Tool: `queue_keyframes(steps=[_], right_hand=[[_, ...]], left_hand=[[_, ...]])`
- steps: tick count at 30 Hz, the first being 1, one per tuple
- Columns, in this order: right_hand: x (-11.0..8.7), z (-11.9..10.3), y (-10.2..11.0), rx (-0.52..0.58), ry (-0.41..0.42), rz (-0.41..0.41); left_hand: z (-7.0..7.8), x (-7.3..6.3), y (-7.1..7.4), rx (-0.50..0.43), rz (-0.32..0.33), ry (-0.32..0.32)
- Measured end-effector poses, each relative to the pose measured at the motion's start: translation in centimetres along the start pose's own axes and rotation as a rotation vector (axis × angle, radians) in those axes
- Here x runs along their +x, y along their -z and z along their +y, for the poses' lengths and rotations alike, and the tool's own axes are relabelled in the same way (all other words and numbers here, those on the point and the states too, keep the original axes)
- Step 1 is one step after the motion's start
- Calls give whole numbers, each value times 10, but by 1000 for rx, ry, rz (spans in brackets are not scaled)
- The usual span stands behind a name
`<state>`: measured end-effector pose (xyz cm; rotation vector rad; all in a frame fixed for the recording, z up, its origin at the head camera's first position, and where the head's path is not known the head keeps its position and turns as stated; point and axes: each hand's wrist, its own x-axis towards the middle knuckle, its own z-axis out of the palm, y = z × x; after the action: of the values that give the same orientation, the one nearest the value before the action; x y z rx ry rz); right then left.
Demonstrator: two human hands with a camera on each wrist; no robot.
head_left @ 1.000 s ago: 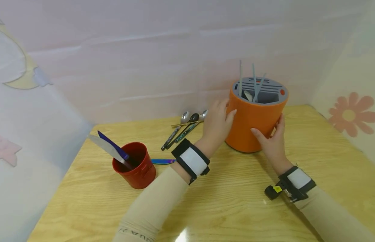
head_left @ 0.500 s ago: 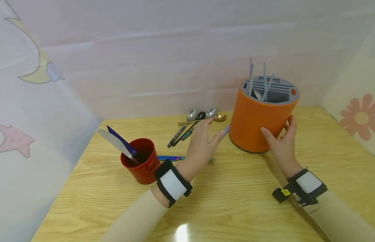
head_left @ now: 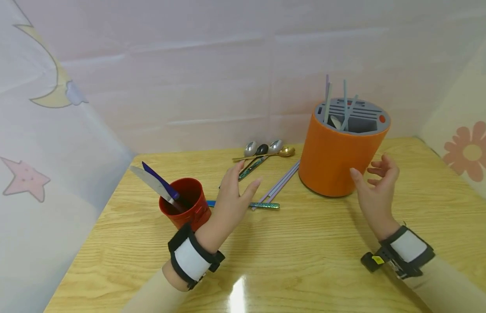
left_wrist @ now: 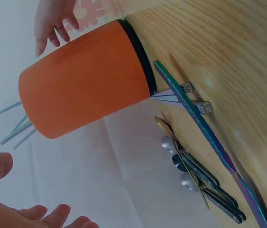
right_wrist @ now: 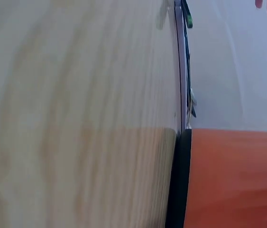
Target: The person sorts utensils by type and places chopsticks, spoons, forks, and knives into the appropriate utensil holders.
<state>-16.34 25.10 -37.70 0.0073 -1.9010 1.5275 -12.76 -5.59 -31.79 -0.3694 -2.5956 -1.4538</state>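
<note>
An orange knife block (head_left: 329, 156) with a grey slotted top stands at the back right; several thin chopsticks (head_left: 345, 104) and a metal piece stick out of it. My right hand (head_left: 377, 191) hovers just right of its front, fingers loosely bent, holding nothing. My left hand (head_left: 229, 202) is in the air, thumb and fingers spread. It hangs over a rainbow table knife (head_left: 266, 205), hiding part of it, just right of a red cup (head_left: 188, 213). In the cup lean a silver-bladed knife (head_left: 152, 182) and a purple knife (head_left: 160, 180). In the left wrist view, both hands look unoccupied.
Several spoons (head_left: 262, 150), silver, black and gold, lie crossed near the back edge. Lavender chopsticks (head_left: 279, 182) lie between them and the knife block. A cloth backdrop (head_left: 196, 87) rises behind the wooden table (head_left: 289, 261).
My left hand has left the knife block and moved left and toward me, uncovering the chopsticks and gold spoon. My right hand has loosened and drawn slightly away from the block.
</note>
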Motion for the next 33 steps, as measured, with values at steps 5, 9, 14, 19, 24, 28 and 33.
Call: queue_keyframes(steps=[5,9,14,19,24,28,33], right_hand=[[-10,-6,-7,53,73,-46],[-20,-12,-15,109,153,-147],[-27,-20,-25,117,196,-268],[-27,-25,-30,102,167,-356],[-26,-29,-37,55,133,-457],[-25,-32,-43,-12,94,-537],[-25,-31,-54,-61,55,-611]], left_hand=[[-7,-9,9,-25,14,50],[-10,-17,15,-42,37,76],[-12,-27,20,-45,71,72],[-16,-34,21,-56,77,69],[-21,-42,23,-43,98,52],[-25,-52,26,-54,108,45],[-34,-66,30,-85,121,45]])
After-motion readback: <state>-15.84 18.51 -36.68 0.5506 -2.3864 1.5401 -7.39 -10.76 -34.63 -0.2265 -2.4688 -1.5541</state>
